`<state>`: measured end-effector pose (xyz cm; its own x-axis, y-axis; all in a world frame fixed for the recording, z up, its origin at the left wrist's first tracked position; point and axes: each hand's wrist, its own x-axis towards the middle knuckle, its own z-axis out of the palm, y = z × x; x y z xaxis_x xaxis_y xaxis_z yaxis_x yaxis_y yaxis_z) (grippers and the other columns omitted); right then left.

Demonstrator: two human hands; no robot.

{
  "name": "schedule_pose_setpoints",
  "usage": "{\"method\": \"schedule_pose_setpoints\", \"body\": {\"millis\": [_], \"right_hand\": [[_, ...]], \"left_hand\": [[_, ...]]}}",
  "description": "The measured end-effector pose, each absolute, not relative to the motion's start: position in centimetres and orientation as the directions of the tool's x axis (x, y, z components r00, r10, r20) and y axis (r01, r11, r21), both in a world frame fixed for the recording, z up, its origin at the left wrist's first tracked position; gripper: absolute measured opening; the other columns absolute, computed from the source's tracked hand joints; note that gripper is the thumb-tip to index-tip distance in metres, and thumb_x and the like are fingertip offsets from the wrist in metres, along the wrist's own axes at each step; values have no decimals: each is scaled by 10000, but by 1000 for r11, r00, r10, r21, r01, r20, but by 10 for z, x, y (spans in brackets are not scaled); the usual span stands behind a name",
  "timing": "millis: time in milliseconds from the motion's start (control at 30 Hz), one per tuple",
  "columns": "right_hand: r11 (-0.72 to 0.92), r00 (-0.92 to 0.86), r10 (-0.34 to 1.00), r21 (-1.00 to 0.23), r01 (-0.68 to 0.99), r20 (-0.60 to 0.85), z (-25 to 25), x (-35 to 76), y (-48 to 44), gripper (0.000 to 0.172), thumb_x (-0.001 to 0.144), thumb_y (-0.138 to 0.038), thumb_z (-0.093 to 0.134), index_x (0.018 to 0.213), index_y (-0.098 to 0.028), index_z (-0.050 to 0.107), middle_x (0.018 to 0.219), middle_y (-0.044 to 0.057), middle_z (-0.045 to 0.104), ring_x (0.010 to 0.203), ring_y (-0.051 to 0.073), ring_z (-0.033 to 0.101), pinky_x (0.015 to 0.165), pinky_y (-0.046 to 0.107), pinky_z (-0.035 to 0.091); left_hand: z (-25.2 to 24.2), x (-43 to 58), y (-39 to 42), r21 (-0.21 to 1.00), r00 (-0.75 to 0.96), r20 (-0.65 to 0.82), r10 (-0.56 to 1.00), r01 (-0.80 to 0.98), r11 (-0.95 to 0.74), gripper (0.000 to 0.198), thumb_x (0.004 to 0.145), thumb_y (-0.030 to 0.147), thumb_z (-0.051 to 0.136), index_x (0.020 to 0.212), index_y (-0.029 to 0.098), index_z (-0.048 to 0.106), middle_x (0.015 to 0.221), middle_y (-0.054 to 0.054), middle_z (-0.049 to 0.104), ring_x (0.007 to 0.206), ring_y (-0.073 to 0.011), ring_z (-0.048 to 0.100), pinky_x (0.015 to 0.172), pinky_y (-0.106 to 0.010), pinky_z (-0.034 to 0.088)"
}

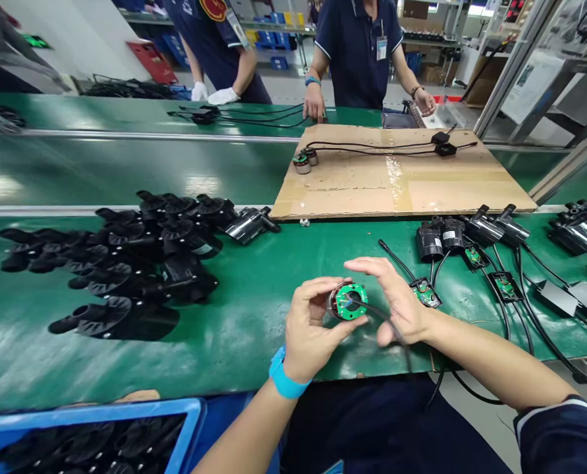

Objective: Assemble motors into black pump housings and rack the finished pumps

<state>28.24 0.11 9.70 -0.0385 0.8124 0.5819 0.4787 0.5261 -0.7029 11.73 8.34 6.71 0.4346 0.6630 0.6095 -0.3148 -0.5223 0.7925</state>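
Note:
My left hand (309, 322) is closed around a small round motor part with a green circuit board (348, 301) on its face, held above the green bench (253, 309). My right hand (396, 299) is just right of it, fingers mostly spread, with a black cable (389, 322) from the part running under its fingers toward me. A blue band is on my left wrist.
A heap of black plastic housings (135, 257) lies at left. Black pump bodies with cables and small boards (471, 243) lie at right. A cardboard sheet (402, 178) with wired parts is beyond. A blue bin (90, 441) sits near left. Two people stand across the conveyor.

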Motion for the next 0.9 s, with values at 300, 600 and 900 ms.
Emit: {"method": "schedule_pose_setpoints", "body": {"millis": [300, 600, 900], "right_hand": [[355, 65, 914, -866, 352, 401, 90, 281, -6, 622, 894, -694, 643, 1333, -254, 607, 1266, 86, 653, 1184, 248, 607, 1043, 418, 476], [311, 338, 753, -758, 574, 565, 70, 280, -10, 607, 700, -688, 828, 1074, -233, 683, 924, 34, 672, 822, 200, 635, 725, 331, 526], [372, 374, 642, -698, 612, 670, 71, 283, -10, 641, 692, -730, 797, 1061, -223, 665, 887, 30, 638, 778, 188, 612, 674, 323, 519]], "left_hand": [[61, 114, 89, 929, 738, 183, 650, -345, 131, 725, 688, 287, 925, 1214, 318, 426, 1101, -12, 680, 987, -164, 732, 847, -279, 596], [75, 85, 234, 595, 224, 354, 908, 695, -403, 582, 848, 424, 704, 1335, 138, 564, 1304, -212, 568, 1194, -368, 594, 1053, -543, 472], [53, 86, 300, 493, 69, 212, 975, 854, -167, 618, 766, 362, 747, 1278, 89, 534, 1197, -271, 633, 1122, -444, 635, 978, -618, 496]]}}
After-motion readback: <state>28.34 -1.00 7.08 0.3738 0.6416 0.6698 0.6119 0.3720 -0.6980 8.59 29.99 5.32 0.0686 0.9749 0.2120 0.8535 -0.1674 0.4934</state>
